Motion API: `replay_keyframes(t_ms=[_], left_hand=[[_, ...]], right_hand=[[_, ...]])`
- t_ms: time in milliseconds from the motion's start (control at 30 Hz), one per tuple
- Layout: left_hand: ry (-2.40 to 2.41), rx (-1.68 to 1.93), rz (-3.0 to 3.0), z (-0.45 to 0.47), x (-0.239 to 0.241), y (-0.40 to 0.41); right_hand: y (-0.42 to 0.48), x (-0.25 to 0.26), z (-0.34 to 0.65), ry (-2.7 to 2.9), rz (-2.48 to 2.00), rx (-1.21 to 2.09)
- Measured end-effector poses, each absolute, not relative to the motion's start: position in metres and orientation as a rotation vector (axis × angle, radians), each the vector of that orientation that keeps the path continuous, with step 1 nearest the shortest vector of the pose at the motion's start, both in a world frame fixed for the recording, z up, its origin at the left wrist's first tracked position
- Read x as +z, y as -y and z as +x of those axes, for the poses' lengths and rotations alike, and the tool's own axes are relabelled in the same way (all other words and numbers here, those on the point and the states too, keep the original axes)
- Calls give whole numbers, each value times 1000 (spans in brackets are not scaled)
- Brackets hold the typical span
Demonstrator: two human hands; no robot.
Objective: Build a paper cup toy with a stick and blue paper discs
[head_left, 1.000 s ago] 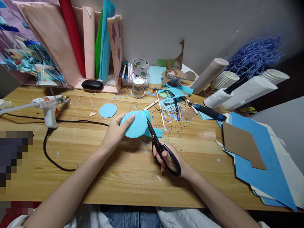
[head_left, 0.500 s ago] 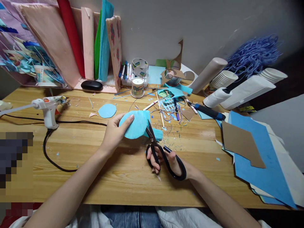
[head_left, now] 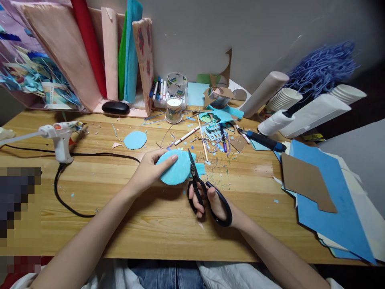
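My left hand [head_left: 148, 168] pinches a rounded piece of light blue paper [head_left: 176, 170] just above the wooden desk [head_left: 150, 224], thumb on top. My right hand [head_left: 210, 202] grips black-handled scissors [head_left: 200, 188], fingers through the loops. The blades point away from me and sit at the right edge of the blue piece, beside a small blue flap [head_left: 200, 168] that sticks out on the right.
A cut blue circle [head_left: 135, 139] lies behind my left hand. A white glue gun [head_left: 60, 134] with a black cord [head_left: 69, 200] is at the left. Pens, sticks and paper scraps [head_left: 216, 134] litter the middle back. Blue and brown sheets [head_left: 319, 192] are stacked at the right.
The scissors' handles have come closer together and the blades have swung more upright along the paper's right edge. My left hand has turned the blue piece flatter and slightly lower.
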State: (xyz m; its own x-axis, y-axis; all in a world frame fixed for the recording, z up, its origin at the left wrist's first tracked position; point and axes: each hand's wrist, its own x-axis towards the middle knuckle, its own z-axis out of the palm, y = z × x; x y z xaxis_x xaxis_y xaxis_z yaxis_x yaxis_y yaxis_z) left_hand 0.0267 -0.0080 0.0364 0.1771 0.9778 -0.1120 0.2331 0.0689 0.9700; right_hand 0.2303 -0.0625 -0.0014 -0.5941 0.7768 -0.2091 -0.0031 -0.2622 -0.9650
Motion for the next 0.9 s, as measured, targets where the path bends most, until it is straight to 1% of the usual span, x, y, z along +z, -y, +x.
replay_keyframes(t_ms=[133, 233, 333, 467, 567, 733, 900], left_hand=[[-1308, 905, 1293, 26, 37, 5], [-1348, 925, 1234, 24, 36, 2], [-1376, 946, 1198, 24, 35, 1], [-1361, 958, 1181, 26, 35, 4], [-1365, 962, 1220, 28, 36, 6], [-1374, 915, 1309, 30, 37, 9], [-1396, 929, 1309, 28, 38, 7]], right_hand=[[58, 3, 231, 1468, -1125, 1810], [56, 9, 233, 1523, -1124, 1798], [57, 11, 234, 1554, -1026, 1878], [60, 5, 236, 1413, -854, 2059], [60, 0, 237, 1388, -779, 2086], [61, 1, 237, 1459, -832, 2042], [61, -1, 233, 1513, -1011, 1884]])
